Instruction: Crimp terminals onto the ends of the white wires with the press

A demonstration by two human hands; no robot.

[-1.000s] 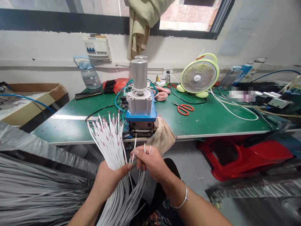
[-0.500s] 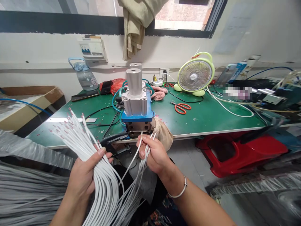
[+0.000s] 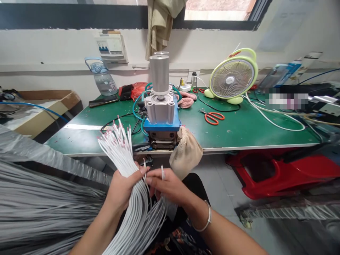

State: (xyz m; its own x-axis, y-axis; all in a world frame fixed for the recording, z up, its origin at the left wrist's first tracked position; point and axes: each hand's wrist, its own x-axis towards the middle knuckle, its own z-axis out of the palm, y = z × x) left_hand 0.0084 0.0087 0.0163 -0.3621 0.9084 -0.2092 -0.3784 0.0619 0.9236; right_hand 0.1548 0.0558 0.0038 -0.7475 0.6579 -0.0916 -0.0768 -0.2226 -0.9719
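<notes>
A thick bundle of white cables point(image 3: 120, 156) with reddish tips lies in my left hand point(image 3: 120, 189), the thumb closed across it. My right hand point(image 3: 171, 186) is closed and touches the left thumb, its fingertips at a single cable point(image 3: 145, 169) that stands out from the bundle. A few other cables point(image 3: 162, 171) pass between the right fingers, and their lengths trail down over my lap. Beyond both hands, at the table edge, is a press-like machine point(image 3: 160, 111) with a metal cylinder and a blue plate. Its lower front slot is apart from the cables.
A beige cloth bag point(image 3: 186, 154) hangs beside the machine. On the green table point(image 3: 247, 132) are orange-handled scissors point(image 3: 214, 117), a green fan point(image 3: 231, 79), a phone point(image 3: 103, 101) and a water bottle point(image 3: 103, 79). A red stool point(image 3: 287, 173) stands at right; grey cables point(image 3: 39, 209) lie at left.
My right hand has moved from the machine's front back to my left hand, bringing its cable to the bundle. The machine's upper cylinder now stands higher, with a rod showing. The view has shifted.
</notes>
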